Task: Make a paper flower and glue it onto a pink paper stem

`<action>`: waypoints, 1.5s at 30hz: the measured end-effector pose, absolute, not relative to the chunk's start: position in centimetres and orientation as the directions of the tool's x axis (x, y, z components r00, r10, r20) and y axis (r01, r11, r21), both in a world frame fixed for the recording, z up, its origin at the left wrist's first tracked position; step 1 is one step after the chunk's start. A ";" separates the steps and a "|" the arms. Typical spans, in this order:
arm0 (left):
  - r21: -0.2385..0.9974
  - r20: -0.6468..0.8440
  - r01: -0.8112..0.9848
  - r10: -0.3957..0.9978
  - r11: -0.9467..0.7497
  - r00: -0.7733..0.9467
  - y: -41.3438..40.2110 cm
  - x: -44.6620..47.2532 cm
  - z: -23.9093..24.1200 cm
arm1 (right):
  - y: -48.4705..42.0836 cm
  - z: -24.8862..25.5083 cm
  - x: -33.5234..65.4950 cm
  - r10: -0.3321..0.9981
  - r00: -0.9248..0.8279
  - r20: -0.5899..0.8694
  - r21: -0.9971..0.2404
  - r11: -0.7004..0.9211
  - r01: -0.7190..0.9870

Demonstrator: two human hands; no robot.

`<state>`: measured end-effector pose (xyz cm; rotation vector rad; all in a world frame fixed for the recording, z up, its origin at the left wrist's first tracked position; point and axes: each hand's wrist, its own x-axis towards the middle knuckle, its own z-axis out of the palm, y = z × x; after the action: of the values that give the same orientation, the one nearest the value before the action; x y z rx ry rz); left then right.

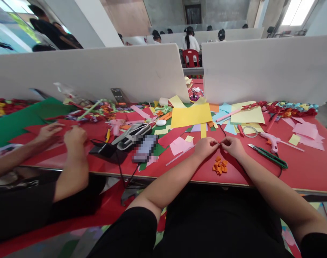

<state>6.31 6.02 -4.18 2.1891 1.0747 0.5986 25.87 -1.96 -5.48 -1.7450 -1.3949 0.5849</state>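
Standing beside the red table (308, 172), I watched the person bring both hands together just in front of them. The left hand (205, 147) and the right hand (233, 146) met fingertip to fingertip, each one pinched shut on the same tiny piece (220, 143), which was too small for me to tell what it was. It sat between the two hands, just above the tabletop.

Right below the hands, near the table's front edge, lay a crumpled cluster of orange paper folds (220, 166), not touched by either hand. To the right of the right hand rested a green utility knife (268, 156), and just beyond it a pink glue gun (269, 139) beside a ring of clear tape (250, 132). A large yellow sheet (192, 114) lay farther back among scattered coloured paper scraps, with pink pieces (179, 145) near the left hand.

Off to the left, a co-worker's two hands (72, 136) worked over red paper, well apart from the person's own. Between the two people stood a phone (146, 147). White partition boards (99, 71) closed off the far side of the table.
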 end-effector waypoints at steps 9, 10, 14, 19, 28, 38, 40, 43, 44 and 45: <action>0.650 0.092 0.571 0.798 -0.501 0.596 5.5 6.6 -3.8 | -2.0 -5.7 26.0 0.949 0.280 0.143 -0.762 -0.075 0.643; 0.651 0.095 0.568 0.796 -0.504 0.598 5.5 6.6 -3.9 | -2.0 -5.7 26.0 0.950 0.279 0.139 -0.767 -0.075 0.637; 0.658 0.126 0.535 0.778 -0.530 0.615 5.7 6.6 -4.5 | -2.1 -5.6 26.1 0.954 0.263 0.144 -0.769 -0.060 0.637; 0.655 0.171 0.489 0.743 -0.576 0.647 5.9 6.3 -4.5 | -2.4 -5.0 26.5 0.966 0.156 0.207 -0.736 0.048 0.675; 0.633 0.216 0.469 0.723 -0.616 0.657 5.4 6.0 -3.7 | -2.7 -4.2 26.7 0.967 0.096 0.236 -0.713 0.105 0.693; 0.970 -0.069 0.228 0.814 -0.080 0.577 6.5 6.7 -4.7 | -2.1 -5.9 26.3 0.936 0.243 0.254 -0.874 0.114 0.473; 0.984 -0.133 0.176 0.802 0.035 0.582 6.8 6.7 -4.9 | -1.9 -6.2 26.4 0.943 0.239 0.230 -0.887 0.102 0.450; 0.981 -0.177 0.166 0.794 0.097 0.581 6.9 6.7 -5.0 | -2.0 -6.0 26.4 0.949 0.241 0.206 -0.889 0.079 0.451; 0.981 -0.175 0.173 0.795 0.090 0.581 6.9 6.7 -5.1 | -2.0 -5.9 26.3 0.949 0.244 0.198 -0.893 0.072 0.444; 0.981 -0.169 0.177 0.795 0.079 0.583 6.9 6.7 -5.1 | -2.1 -5.7 26.2 0.950 0.248 0.188 -0.900 0.066 0.431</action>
<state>6.67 6.91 -5.11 1.4501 0.8815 0.5668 26.17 -2.07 -5.71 -1.5309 -1.3427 0.6604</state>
